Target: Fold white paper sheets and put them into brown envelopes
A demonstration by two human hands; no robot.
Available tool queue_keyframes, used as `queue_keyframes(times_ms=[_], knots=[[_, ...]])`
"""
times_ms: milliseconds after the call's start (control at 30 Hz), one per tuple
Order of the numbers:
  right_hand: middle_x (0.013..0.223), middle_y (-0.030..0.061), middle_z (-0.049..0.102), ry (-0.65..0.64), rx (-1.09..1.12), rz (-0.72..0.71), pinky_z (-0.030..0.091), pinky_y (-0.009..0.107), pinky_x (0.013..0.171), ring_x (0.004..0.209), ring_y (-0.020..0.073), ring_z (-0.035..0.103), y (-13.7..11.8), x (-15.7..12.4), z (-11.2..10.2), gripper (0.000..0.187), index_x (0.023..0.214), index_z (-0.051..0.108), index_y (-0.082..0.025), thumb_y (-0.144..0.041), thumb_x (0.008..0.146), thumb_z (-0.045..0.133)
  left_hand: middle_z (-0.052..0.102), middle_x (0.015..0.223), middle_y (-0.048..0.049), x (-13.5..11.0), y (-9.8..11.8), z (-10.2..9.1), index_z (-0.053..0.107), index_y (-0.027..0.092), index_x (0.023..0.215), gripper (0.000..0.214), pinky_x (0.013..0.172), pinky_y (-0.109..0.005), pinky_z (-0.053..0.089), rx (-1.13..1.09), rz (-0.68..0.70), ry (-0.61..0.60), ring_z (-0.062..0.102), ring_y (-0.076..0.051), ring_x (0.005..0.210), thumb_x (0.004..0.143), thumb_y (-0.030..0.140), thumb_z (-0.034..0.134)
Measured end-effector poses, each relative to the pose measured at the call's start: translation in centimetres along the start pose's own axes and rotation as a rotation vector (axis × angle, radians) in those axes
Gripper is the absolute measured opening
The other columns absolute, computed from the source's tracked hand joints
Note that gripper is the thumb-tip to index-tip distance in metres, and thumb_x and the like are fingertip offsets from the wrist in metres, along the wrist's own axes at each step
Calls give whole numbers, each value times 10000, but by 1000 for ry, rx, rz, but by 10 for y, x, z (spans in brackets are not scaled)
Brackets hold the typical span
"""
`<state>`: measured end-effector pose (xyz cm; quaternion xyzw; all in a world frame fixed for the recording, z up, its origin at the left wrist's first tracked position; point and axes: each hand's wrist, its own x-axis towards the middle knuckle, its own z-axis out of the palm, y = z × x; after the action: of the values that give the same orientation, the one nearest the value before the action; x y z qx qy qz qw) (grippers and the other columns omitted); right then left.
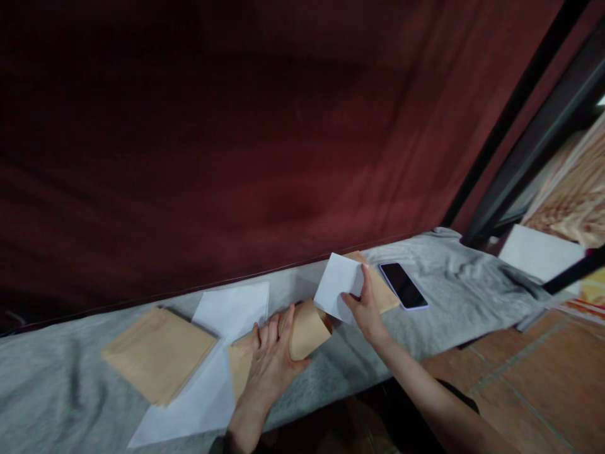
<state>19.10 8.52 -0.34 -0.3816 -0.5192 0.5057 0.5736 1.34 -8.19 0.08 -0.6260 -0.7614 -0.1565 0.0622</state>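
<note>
My left hand (273, 353) lies over a brown paper envelope (307, 331), its fingers on the top and the thumb at the near edge. The envelope bulges, and its open mouth faces right. A folded white paper (338, 284) is pinched between the thumb and fingers of my right hand (366, 308), and its lower left part is at the envelope's mouth. Whether the paper's corner is inside I cannot tell. Another brown envelope (384, 291) lies partly beneath the paper and my right hand.
A stack of brown envelopes (158, 356) rests on white sheets (203, 397) at the left. Right of my right hand lies a phone (404, 285) with a dark screen. Grey cloth (454, 296) covers the narrow surface, and a dark red curtain (265, 157) hangs behind it.
</note>
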Motion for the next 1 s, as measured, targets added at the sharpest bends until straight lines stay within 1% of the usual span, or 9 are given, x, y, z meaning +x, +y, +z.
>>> queue_keyframes(times_ms=[133,233,300,367,467,567,667,767,1000], knots=[[1469,51,521,56,120,83,525,396,991,1229,252,579,7,2,1,1028,1550,321,-326,-202,640,782,508,1433,-134,-1,5,3,100,261,1597,1090,1171,-658,230,34,7,59,458,-347,1352,727,398,741],[1240,16,674,47,272,224,588,402,853,995,234,680,13,7,-2,1121,1560,260,-363,-169,602,810,512,1431,-138,-1,8,4,99,259,1598,1086,1167,-665,233,44,15,73,461,-347,1346,735,398,743],[1078,-20,726,49,355,309,597,421,823,908,231,701,15,9,-3,1124,1544,272,-371,-140,588,816,520,1422,-141,0,11,4,107,259,1597,1092,1167,-670,229,45,14,81,469,-348,1336,729,403,753],[991,-34,746,19,428,396,599,427,825,896,239,715,14,9,-3,1004,1469,396,-358,-100,588,802,527,1414,-144,1,14,4,121,255,1596,1094,1169,-670,223,46,4,90,478,-350,1325,723,403,763],[914,22,765,-80,490,521,606,411,816,898,266,731,11,6,-3,564,1171,644,-248,-105,640,767,525,1415,-149,2,17,2,134,246,1595,1084,1169,-663,227,45,-9,90,483,-351,1321,725,390,765],[814,67,759,-131,510,633,617,367,774,839,262,746,8,4,-4,237,951,689,-187,-154,721,730,525,1415,-140,1,16,1,114,253,1597,1073,1170,-655,231,26,-13,101,482,-342,1321,742,378,752],[758,69,748,-153,528,748,623,324,717,773,243,752,8,5,-6,177,930,674,-151,-132,755,684,522,1416,-133,1,14,0,104,261,1597,1048,1178,-640,225,3,-23,122,476,-334,1325,766,389,729],[753,73,751,-165,520,787,627,329,688,751,250,755,9,6,-7,171,932,656,-140,-109,763,658,516,1424,-137,2,13,0,109,256,1597,1022,1188,-633,204,-11,-34,121,462,-337,1342,785,426,706],[789,80,758,-185,486,728,634,414,743,848,297,761,16,3,-7,161,913,669,-172,-168,754,694,512,1438,-138,3,17,-3,94,243,1598,1037,1184,-619,233,-12,-40,100,467,-334,1341,785,420,714]])
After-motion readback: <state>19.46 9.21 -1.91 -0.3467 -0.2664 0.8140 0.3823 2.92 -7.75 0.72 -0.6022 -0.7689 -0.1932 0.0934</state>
